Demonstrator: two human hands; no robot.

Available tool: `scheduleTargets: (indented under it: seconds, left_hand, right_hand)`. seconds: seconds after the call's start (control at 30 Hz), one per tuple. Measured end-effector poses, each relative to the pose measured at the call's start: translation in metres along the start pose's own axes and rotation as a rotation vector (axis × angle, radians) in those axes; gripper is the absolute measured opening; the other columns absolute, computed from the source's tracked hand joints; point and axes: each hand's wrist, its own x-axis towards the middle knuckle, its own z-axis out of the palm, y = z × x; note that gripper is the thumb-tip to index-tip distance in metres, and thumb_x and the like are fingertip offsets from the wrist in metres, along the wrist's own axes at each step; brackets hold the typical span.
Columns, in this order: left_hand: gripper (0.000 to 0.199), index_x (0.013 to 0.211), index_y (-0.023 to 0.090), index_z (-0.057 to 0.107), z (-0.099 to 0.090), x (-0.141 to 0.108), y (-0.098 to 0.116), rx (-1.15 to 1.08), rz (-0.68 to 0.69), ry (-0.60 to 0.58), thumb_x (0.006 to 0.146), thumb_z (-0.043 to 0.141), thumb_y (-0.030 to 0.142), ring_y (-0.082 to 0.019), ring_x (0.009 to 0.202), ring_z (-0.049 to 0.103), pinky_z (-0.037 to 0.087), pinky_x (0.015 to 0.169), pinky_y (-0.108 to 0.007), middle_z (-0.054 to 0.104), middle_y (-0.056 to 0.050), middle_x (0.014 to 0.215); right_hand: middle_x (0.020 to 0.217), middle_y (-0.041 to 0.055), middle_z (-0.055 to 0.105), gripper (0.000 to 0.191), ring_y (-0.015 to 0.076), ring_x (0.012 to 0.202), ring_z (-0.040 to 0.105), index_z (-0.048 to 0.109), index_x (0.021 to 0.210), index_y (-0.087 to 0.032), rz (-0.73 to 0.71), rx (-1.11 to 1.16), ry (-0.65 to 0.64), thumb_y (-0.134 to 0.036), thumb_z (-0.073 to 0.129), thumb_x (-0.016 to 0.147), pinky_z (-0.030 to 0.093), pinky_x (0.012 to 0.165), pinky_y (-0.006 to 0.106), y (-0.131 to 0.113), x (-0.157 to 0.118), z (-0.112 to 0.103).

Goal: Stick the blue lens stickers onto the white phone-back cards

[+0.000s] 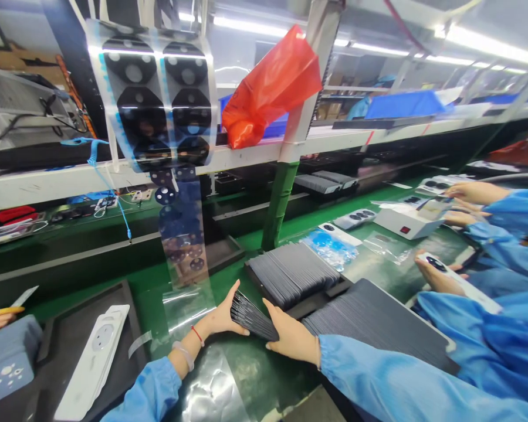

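Holding a bunch of thin dark plates [253, 316] between left hand [222, 316] and right hand [293, 337], low in the middle of the frame. Spread wide at the left end, so could slip out and scatter if pinched too softly.

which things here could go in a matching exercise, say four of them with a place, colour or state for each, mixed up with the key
1. fanned dark stack
2. white socket strips
3. upright post
4. patterned film

A. white above, green below
B. hanging down
C. between left hand and right hand
D. in a black tray

Pairs: 1-C, 2-D, 3-A, 4-B
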Motion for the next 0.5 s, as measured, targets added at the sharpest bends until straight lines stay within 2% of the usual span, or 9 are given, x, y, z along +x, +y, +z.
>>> scheduleTargets:
  seconds: [0.07,0.17,0.27,0.33,0.4,0.5]
  left_hand:
    - [0.146,0.164,0.024,-0.006,0.006,0.001,0.0,-0.007,-0.008,-0.004,0.059,0.093,0.043,-0.033,0.12,0.062,0.042,0.111,-0.053,0.058,-0.015,0.138]
    - [0.14,0.164,0.026,-0.003,0.013,0.006,0.002,0.019,0.017,0.009,0.062,0.092,0.045,-0.032,0.122,0.06,0.042,0.111,-0.051,0.055,-0.014,0.138]
    - [0.135,0.161,0.026,0.019,0.011,0.013,0.007,0.095,0.064,0.026,0.052,0.097,0.04,-0.034,0.133,0.049,0.033,0.118,-0.05,0.047,-0.013,0.144]
    - [0.118,0.15,0.025,0.043,0.005,0.017,0.012,0.161,0.092,0.035,0.047,0.098,0.036,-0.034,0.132,0.046,0.031,0.119,-0.051,0.047,-0.011,0.14]
    - [0.095,0.131,0.023,0.059,-0.001,0.02,0.018,0.223,0.111,0.029,0.046,0.099,0.035,-0.033,0.123,0.051,0.036,0.115,-0.052,0.053,-0.009,0.126]
    - [0.077,0.114,0.023,0.066,-0.006,0.015,0.028,0.292,0.133,-0.011,0.045,0.099,0.035,-0.029,0.109,0.055,0.044,0.105,-0.049,0.055,-0.005,0.113]
  right_hand:
    - [0.143,0.0181,0.058,0.084,0.0297,0.132,0.059,0.036,0.154,-0.014,0.005,0.039,0.031,-0.017,0.073,0.078,0.046,0.107,0.038,0.006,-0.008,0.001]
    - [0.142,0.015,0.06,0.063,0.0261,0.132,0.058,0.045,0.146,-0.016,0.004,0.073,0.071,-0.018,0.065,0.087,0.044,0.11,0.036,0.005,-0.011,0.005]
    - [0.138,0.0153,0.064,0.051,0.0289,0.128,0.061,0.05,0.14,-0.018,0.01,0.076,0.092,-0.02,0.063,0.09,0.047,0.106,0.039,0.001,-0.011,0.009]
    - [0.133,0.0161,0.066,0.049,0.0312,0.123,0.065,0.05,0.137,-0.017,0.022,0.069,0.097,-0.021,0.065,0.09,0.049,0.1,0.039,0.001,-0.011,0.008]
    - [0.127,0.0156,0.069,0.045,0.0319,0.116,0.069,0.053,0.131,-0.018,0.032,0.064,0.093,-0.022,0.067,0.088,0.051,0.094,0.038,0.002,-0.015,0.005]
    - [0.116,0.0133,0.073,0.032,0.0321,0.107,0.072,0.057,0.121,-0.019,0.042,0.065,0.092,-0.022,0.066,0.09,0.052,0.088,0.037,0.001,-0.027,0.002]
